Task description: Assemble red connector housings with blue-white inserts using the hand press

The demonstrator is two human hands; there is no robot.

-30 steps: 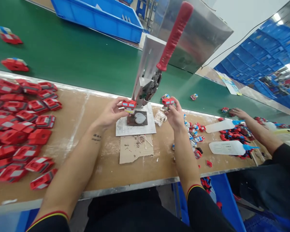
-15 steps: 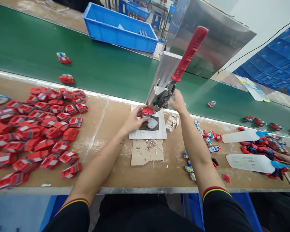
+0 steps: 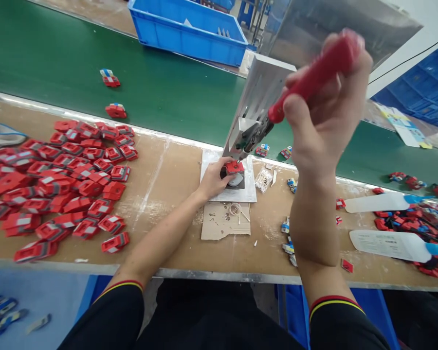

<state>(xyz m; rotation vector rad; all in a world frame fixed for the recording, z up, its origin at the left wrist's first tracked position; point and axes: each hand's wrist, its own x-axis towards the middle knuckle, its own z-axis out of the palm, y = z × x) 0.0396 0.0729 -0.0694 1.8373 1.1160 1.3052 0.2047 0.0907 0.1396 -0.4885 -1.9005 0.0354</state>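
Observation:
My right hand (image 3: 319, 129) is wrapped around the red lever handle (image 3: 314, 73) of a toggle clamp, high over the bench. The clamp is fixed to an upright metal plate (image 3: 265, 80). Its plunger tip points down at a small red plastic toy part (image 3: 235, 167), and I cannot tell whether they touch. My left hand (image 3: 215, 179) pinches this part from the left. Below the part a grey rounded block (image 3: 235, 181) shows on the metal base plate (image 3: 248, 195).
Many red toy parts (image 3: 76, 189) are heaped on the left. Behind the bench runs a green conveyor belt (image 3: 175, 92) with several toy pieces; a blue crate (image 3: 190, 43) stands beyond it. White bottles (image 3: 389, 244) lie at the right. Scrap cardboard (image 3: 219, 226) lies in front of the base.
My right hand has risen from behind the clamp and taken hold of the red handle. My left hand still pinches the red toy part under the plunger. The view has shifted slightly.

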